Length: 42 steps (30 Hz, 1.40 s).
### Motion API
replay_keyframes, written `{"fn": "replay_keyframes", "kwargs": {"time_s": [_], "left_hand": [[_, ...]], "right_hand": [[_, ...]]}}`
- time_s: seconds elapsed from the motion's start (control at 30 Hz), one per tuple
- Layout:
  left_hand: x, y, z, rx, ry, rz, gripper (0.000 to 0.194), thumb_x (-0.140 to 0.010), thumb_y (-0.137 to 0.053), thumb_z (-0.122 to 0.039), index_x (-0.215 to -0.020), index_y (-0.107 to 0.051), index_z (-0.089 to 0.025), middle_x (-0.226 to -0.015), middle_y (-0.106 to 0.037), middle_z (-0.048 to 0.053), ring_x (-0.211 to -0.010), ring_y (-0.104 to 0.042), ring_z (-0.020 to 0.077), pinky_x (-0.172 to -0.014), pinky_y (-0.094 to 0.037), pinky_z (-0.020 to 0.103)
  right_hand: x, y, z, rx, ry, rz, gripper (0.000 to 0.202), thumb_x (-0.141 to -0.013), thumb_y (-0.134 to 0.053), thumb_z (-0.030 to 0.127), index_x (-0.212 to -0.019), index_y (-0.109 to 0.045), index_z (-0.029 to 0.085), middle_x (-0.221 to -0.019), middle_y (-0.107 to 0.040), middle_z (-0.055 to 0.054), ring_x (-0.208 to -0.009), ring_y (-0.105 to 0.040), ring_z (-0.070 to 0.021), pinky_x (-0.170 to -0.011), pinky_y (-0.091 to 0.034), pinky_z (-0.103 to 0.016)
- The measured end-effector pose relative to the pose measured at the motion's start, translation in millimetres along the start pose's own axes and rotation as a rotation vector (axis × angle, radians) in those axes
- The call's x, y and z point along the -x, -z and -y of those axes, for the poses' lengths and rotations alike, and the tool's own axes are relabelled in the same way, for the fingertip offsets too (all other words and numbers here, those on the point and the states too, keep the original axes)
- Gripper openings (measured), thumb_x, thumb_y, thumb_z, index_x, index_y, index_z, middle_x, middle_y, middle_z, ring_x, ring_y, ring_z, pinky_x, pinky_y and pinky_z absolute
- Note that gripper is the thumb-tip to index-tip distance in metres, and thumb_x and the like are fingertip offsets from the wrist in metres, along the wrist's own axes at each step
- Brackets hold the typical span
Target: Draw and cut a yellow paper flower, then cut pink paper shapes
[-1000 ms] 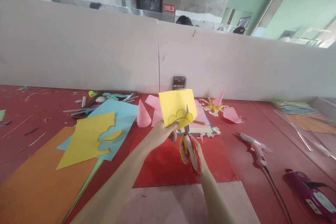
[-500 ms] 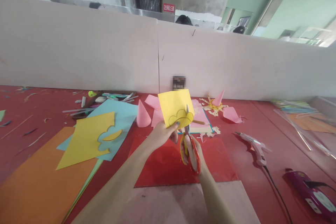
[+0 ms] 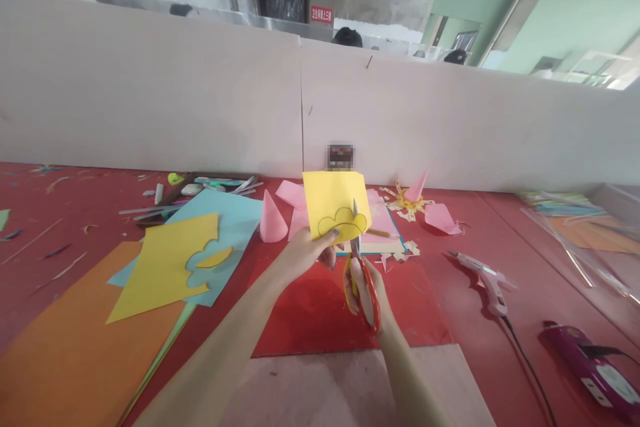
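Between thumb and fingers, my left hand (image 3: 311, 251) pinches the lower edge of a yellow sheet of paper (image 3: 334, 195), held up above the table. A scalloped, cloud-like outline is drawn along the sheet's lower part. My right hand (image 3: 367, 283) grips scissors (image 3: 369, 300) with red and yellow handles. Their blades point up and overlap the sheet's lower right, by the drawn outline; one blade shows in front of the paper. Beneath both hands lies a red sheet (image 3: 310, 320). A pink paper cone (image 3: 273, 220) stands left of the held sheet.
On the left lie a cut yellow sheet (image 3: 165, 260), a blue sheet (image 3: 240, 213) and an orange sheet (image 3: 60, 347). A glue gun (image 3: 483, 273) with a cord and a purple device (image 3: 593, 367) are on the right. A white partition (image 3: 150, 93) stands behind.
The yellow sheet has turned slightly and its lower edge has shifted a little, along with my left hand. The scissors stay at the sheet's lower right, nearly unmoved.
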<state>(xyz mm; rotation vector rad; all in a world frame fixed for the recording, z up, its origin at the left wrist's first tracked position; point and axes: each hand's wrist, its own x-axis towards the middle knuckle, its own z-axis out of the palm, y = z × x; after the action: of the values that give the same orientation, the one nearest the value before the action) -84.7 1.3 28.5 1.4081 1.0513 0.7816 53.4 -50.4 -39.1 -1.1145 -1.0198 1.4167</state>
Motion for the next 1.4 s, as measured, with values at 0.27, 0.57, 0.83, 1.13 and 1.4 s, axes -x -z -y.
{"fn": "replay_keyframes", "kwargs": {"time_s": [0.27, 0.57, 0.83, 1.13, 1.4], "left_hand": [[-2, 0.5, 4, 0.013, -0.011, -0.034, 0.036, -0.079, -0.049, -0.044, -0.067, -0.062, -0.012, -0.044, -0.056, 0.001, -0.044, -0.053, 0.0122, -0.051, -0.045, 0.025], [-2, 7.1, 3, -0.018, 0.013, -0.072, 0.038, -0.078, -0.051, -0.044, -0.056, -0.06, -0.014, -0.044, -0.057, 0.002, -0.047, -0.055, 0.0126, -0.052, -0.043, 0.024], [-1, 11.8, 0, -0.004, 0.018, -0.107, 0.034, -0.077, -0.051, -0.041, -0.056, -0.058, -0.014, -0.048, -0.058, 0.002, -0.046, -0.055, 0.0134, -0.053, -0.046, 0.025], [-1, 12.1, -5, 0.027, 0.043, -0.184, 0.029, -0.075, -0.054, -0.038, -0.065, -0.061, -0.012, -0.055, -0.065, 0.006, -0.049, -0.059, 0.0149, -0.054, -0.048, 0.026], [0, 10.5, -9, 0.067, 0.042, -0.278, 0.026, -0.073, -0.057, -0.035, -0.073, -0.063, -0.01, -0.06, -0.068, 0.007, -0.049, -0.059, 0.014, -0.053, -0.048, 0.025]], "right_hand": [[0, 1, -3, -0.002, -0.002, -0.002, 0.04, -0.077, -0.049, 0.058, -0.067, -0.037, 0.021, -0.043, -0.036, 0.011, -0.026, -0.029, -0.0026, -0.026, -0.027, -0.015], [0, 2, -4, 0.016, 0.003, 0.005, 0.041, -0.079, -0.048, 0.057, -0.067, -0.037, 0.02, -0.044, -0.037, 0.011, -0.026, -0.03, -0.0024, -0.026, -0.026, -0.015], [0, 0, -5, 0.039, 0.003, -0.007, 0.041, -0.078, -0.049, 0.058, -0.065, -0.036, 0.02, -0.043, -0.034, 0.011, -0.026, -0.029, -0.0024, -0.026, -0.026, -0.015], [-1, 1, -8, 0.041, 0.002, 0.002, 0.042, -0.077, -0.049, 0.058, -0.065, -0.036, 0.021, -0.04, -0.032, 0.012, -0.026, -0.029, -0.0028, -0.026, -0.025, -0.015], [1, 0, -4, 0.04, -0.017, 0.007, 0.042, -0.078, -0.049, 0.058, -0.064, -0.035, 0.021, -0.041, -0.033, 0.011, -0.026, -0.029, -0.0027, -0.026, -0.024, -0.015]]}}
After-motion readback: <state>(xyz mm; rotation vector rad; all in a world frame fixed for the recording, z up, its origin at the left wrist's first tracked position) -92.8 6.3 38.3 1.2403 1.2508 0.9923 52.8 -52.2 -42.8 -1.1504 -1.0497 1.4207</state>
